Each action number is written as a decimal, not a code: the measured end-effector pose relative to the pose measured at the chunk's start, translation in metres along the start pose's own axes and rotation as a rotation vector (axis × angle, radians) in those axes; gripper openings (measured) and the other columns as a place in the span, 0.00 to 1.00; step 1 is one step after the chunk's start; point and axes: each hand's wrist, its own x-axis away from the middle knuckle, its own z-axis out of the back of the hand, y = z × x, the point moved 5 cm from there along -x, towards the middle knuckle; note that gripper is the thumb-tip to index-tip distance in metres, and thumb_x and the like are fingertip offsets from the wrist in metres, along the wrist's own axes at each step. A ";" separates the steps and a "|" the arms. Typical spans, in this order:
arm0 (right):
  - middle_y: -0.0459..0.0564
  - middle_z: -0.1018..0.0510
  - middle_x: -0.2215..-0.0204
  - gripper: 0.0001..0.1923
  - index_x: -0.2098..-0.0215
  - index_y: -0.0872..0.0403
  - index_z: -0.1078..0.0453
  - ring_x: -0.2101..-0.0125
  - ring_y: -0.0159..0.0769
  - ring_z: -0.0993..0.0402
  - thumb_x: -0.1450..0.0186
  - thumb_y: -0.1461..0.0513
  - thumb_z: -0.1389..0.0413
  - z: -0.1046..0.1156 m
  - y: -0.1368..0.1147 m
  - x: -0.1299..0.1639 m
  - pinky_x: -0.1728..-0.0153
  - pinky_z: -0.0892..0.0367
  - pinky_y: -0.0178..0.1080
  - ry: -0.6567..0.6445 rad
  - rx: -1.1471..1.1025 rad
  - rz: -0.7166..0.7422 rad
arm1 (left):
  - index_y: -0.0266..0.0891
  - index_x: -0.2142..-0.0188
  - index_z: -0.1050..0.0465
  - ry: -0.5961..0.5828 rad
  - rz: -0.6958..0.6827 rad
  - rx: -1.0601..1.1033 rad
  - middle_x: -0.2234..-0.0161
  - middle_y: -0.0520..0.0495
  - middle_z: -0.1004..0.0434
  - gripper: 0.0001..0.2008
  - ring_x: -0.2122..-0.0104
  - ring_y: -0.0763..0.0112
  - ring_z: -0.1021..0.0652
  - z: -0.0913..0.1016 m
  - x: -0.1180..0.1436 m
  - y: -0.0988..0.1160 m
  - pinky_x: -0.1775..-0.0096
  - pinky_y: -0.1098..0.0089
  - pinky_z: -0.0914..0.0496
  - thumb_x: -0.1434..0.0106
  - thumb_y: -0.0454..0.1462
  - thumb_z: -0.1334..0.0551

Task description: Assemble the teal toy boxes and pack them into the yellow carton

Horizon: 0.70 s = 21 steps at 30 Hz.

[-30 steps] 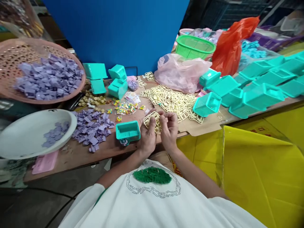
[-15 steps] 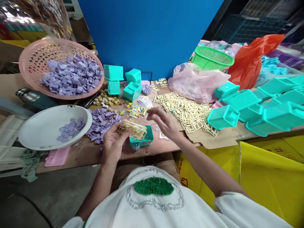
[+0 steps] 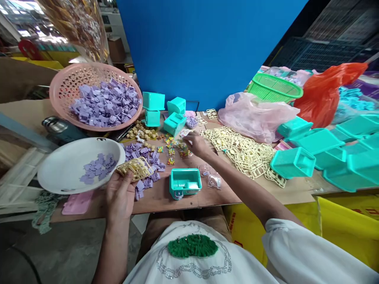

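Observation:
My left hand [image 3: 121,195] grips a small stack of cream plastic part frames [image 3: 135,168], raised near the rim of the white bowl. My right hand [image 3: 196,144] reaches across the bench, its fingers pinched together at some white printed sheets [image 3: 185,133]. Whether a sheet is between the fingertips is hidden. Just below lie small colourful packets [image 3: 171,152]. A turquoise open box [image 3: 185,181] stands upright at the bench's front edge, between my arms. Clear plastic pieces [image 3: 214,181] lie right of it. Loose purple parts [image 3: 143,184] lie behind and below my left hand.
A pink basket [image 3: 56,92] holds purple parts; the white bowl [image 3: 49,173] holds more. Cream frames [image 3: 248,152] are heaped at right, near turquoise boxes [image 3: 293,162]. A blue panel [image 3: 201,51] rises at the back. Pink [image 3: 254,116] and red [image 3: 319,94] bags stand beyond.
My left hand has moved left with the cream frames, away from above the turquoise box. My right hand has gone from open over the bench to pinched at the printed sheets.

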 end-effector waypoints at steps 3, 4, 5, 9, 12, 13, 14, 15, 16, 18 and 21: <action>0.55 0.14 0.63 0.12 0.60 0.55 0.17 0.63 0.41 0.21 0.28 0.61 0.43 0.025 0.016 0.015 0.58 0.27 0.43 0.094 -0.268 -0.145 | 0.44 0.60 0.16 0.009 -0.019 -0.030 0.56 0.47 0.13 0.22 0.56 0.65 0.16 0.003 -0.002 0.001 0.58 0.72 0.18 0.52 0.45 0.16; 0.54 0.13 0.64 0.11 0.61 0.54 0.17 0.65 0.40 0.20 0.29 0.58 0.40 0.033 0.014 0.025 0.60 0.27 0.42 0.097 -0.418 -0.167 | 0.44 0.60 0.16 0.010 -0.024 -0.040 0.55 0.47 0.13 0.22 0.56 0.65 0.16 0.003 -0.002 0.001 0.57 0.71 0.18 0.52 0.45 0.16; 0.52 0.14 0.66 0.12 0.62 0.53 0.17 0.65 0.40 0.20 0.31 0.54 0.38 0.040 0.008 0.036 0.61 0.26 0.41 0.082 -0.574 -0.172 | 0.45 0.61 0.16 0.009 -0.030 -0.048 0.54 0.47 0.13 0.22 0.55 0.64 0.16 0.003 -0.002 0.003 0.56 0.70 0.18 0.53 0.46 0.16; 0.49 0.15 0.68 0.15 0.65 0.51 0.17 0.65 0.39 0.20 0.33 0.48 0.33 0.056 -0.037 0.086 0.58 0.25 0.42 -0.031 -0.819 -0.063 | 0.46 0.62 0.17 -0.026 -0.027 -0.063 0.52 0.48 0.13 0.21 0.52 0.62 0.16 -0.006 0.002 0.004 0.53 0.67 0.18 0.53 0.47 0.16; 0.50 0.17 0.69 0.15 0.66 0.50 0.17 0.64 0.39 0.22 0.30 0.49 0.35 0.057 -0.058 0.111 0.56 0.26 0.45 0.007 -0.683 0.011 | 0.46 0.63 0.18 -0.059 -0.014 -0.068 0.55 0.48 0.13 0.21 0.52 0.60 0.16 -0.017 0.006 0.000 0.52 0.64 0.18 0.53 0.46 0.16; 0.50 0.18 0.68 0.16 0.65 0.50 0.16 0.64 0.40 0.22 0.30 0.48 0.35 0.056 -0.060 0.115 0.57 0.26 0.45 0.035 -0.642 0.022 | 0.45 0.64 0.18 -0.070 -0.015 -0.071 0.57 0.48 0.13 0.21 0.53 0.60 0.15 -0.022 0.007 -0.002 0.52 0.64 0.18 0.53 0.45 0.16; 0.51 0.18 0.66 0.17 0.63 0.50 0.15 0.64 0.40 0.22 0.30 0.46 0.35 0.057 -0.060 0.118 0.57 0.26 0.46 0.065 -0.612 0.022 | 0.45 0.64 0.18 -0.081 -0.018 -0.077 0.59 0.48 0.13 0.20 0.54 0.61 0.15 -0.027 0.008 -0.004 0.52 0.65 0.19 0.53 0.45 0.16; 0.52 0.18 0.64 0.18 0.60 0.50 0.15 0.63 0.40 0.22 0.29 0.45 0.36 0.060 -0.059 0.119 0.57 0.25 0.46 0.102 -0.596 0.014 | 0.44 0.64 0.18 -0.093 -0.026 -0.084 0.61 0.49 0.13 0.20 0.56 0.62 0.15 -0.032 0.010 -0.007 0.53 0.66 0.19 0.53 0.44 0.15; 0.53 0.18 0.62 0.19 0.55 0.50 0.15 0.63 0.40 0.22 0.29 0.45 0.36 0.066 -0.059 0.119 0.57 0.25 0.45 0.139 -0.594 0.010 | 0.43 0.64 0.18 -0.108 -0.038 -0.094 0.62 0.49 0.13 0.20 0.58 0.64 0.15 -0.038 0.012 -0.009 0.53 0.68 0.20 0.53 0.44 0.15; 0.54 0.17 0.56 0.22 0.45 0.48 0.18 0.58 0.42 0.20 0.29 0.45 0.36 0.081 -0.062 0.116 0.55 0.24 0.45 0.199 -0.603 0.041 | 0.42 0.64 0.19 -0.162 -0.069 -0.124 0.64 0.50 0.14 0.20 0.61 0.68 0.16 -0.053 0.016 -0.014 0.55 0.72 0.21 0.52 0.44 0.16; 0.54 0.16 0.50 0.27 0.37 0.46 0.23 0.52 0.45 0.19 0.30 0.46 0.34 0.098 -0.076 0.110 0.50 0.24 0.46 0.179 -0.583 0.165 | 0.41 0.64 0.19 -0.303 -0.104 -0.246 0.65 0.50 0.15 0.19 0.63 0.67 0.16 -0.075 0.025 -0.027 0.58 0.71 0.20 0.49 0.45 0.18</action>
